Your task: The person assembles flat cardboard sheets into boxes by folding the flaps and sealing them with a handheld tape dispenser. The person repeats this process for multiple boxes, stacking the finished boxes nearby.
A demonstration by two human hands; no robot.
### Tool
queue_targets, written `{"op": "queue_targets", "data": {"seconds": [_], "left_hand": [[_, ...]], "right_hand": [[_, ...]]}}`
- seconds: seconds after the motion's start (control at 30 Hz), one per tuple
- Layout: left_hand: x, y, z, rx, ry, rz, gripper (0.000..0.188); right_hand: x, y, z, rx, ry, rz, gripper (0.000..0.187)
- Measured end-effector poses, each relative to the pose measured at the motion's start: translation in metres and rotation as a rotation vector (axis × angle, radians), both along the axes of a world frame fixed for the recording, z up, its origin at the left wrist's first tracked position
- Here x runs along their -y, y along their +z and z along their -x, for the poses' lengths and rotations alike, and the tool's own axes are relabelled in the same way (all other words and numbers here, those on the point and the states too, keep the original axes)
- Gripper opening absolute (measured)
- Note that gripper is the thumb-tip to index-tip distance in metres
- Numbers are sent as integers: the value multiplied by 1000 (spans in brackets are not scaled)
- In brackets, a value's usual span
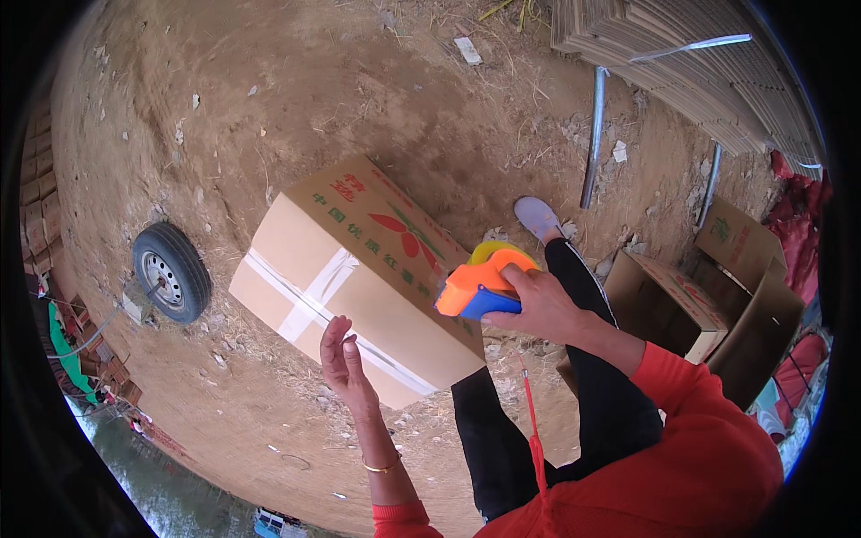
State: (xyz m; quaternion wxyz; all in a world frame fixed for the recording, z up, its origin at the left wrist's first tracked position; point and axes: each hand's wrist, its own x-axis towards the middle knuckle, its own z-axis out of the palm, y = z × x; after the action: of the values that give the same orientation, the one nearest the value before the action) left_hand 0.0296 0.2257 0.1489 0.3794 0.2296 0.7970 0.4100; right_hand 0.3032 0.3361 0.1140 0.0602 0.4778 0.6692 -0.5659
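A printed cardboard carton (381,314) rests at a slant in front of my legs. White tape (336,273) runs along its seam, with another strip crossing it. My right hand (543,307) is closed around an orange and blue tape dispenser (484,282) that carries a yellow roll of tape (493,251). The dispenser is over the carton's right side; whether it touches the cardboard I cannot tell. My left hand (345,368) is at the carton's near edge beside the taped seam, its fingers slightly bent, thumb apart, with nothing in it.
A wheel with a tyre (170,273) stands on the dirt ground to the left. Flattened cardboard (664,54) is stacked at the far right, by a metal pipe (595,134). Open cartons (659,300) sit right of my legs. More cartons (40,202) line the left edge.
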Motion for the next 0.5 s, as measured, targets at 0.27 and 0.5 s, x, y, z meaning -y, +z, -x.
{"op": "queue_targets", "data": {"seconds": [0.27, 0.5], "left_hand": [[-31, -6, -50, 669, -258, 194, 32], [13, 7, -37, 627, 87, 8, 8]], "right_hand": [[-2, 25, -1, -228, 276, 9, 64], [-2, 45, 36, -144, 434, 75, 63]]}}
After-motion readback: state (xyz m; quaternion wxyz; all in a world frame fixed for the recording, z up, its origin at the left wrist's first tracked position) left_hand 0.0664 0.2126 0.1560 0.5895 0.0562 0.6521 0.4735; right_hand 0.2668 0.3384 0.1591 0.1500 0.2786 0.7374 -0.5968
